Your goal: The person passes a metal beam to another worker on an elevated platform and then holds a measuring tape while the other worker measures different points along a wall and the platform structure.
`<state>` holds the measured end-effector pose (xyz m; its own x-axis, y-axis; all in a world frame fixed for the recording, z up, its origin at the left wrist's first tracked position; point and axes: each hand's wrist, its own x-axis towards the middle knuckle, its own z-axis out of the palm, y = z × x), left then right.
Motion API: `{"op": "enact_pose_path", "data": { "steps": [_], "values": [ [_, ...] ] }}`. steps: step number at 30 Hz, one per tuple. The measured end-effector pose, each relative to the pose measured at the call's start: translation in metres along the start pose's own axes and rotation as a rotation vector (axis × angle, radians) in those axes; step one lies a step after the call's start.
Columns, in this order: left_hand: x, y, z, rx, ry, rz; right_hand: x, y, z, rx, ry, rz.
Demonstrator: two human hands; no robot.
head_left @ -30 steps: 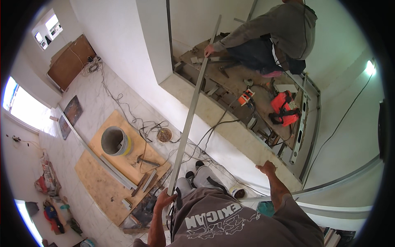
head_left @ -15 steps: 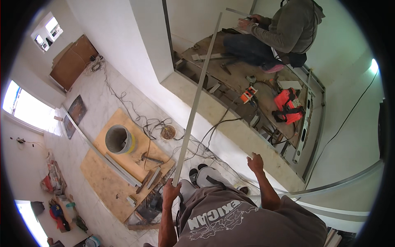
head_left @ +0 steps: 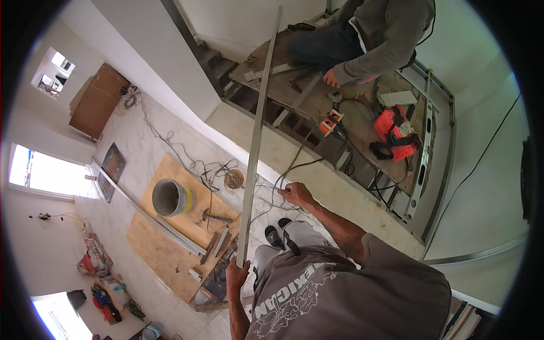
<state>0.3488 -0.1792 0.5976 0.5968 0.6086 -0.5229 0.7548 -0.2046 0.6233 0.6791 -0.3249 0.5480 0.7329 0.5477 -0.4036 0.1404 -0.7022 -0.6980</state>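
Observation:
A long, straight metal bar (head_left: 256, 141) slants up from my lap, and its far end rises over the wooden platform. My left hand (head_left: 237, 273) is closed around the bar's lower end. My right hand (head_left: 297, 195) reaches out to the right of the bar, apart from it. Its fingers are loosely bent and apart, with nothing visible in them.
A person (head_left: 379, 42) sits on the platform (head_left: 362, 127) near a red-and-black bag (head_left: 396, 133), an orange tool (head_left: 330, 122) and a spirit level (head_left: 420, 164). On the left, a bucket (head_left: 168, 198) and hammer (head_left: 216, 217) rest on plywood (head_left: 161, 255). Cables (head_left: 209, 173) cross the tiles.
My right hand has swung left toward the bar. The other person's hands have left the bar's far end, with one now lower by the platform. My view has shifted slightly.

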Motion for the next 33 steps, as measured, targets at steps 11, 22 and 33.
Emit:
{"op": "enact_pose_path", "data": {
  "steps": [11,22,33],
  "values": [
    [-0.005,0.009,0.011,0.024,0.007,0.019,-0.017,0.063,0.015,0.114,-0.098,-0.04],
    [0.026,-0.041,0.026,0.021,-0.031,0.013,0.002,0.084,-0.012,0.119,0.008,0.05],
    [0.027,-0.024,0.02,0.103,-0.025,0.113,-0.006,0.087,-0.013,0.144,0.051,0.122]
  ]
}}
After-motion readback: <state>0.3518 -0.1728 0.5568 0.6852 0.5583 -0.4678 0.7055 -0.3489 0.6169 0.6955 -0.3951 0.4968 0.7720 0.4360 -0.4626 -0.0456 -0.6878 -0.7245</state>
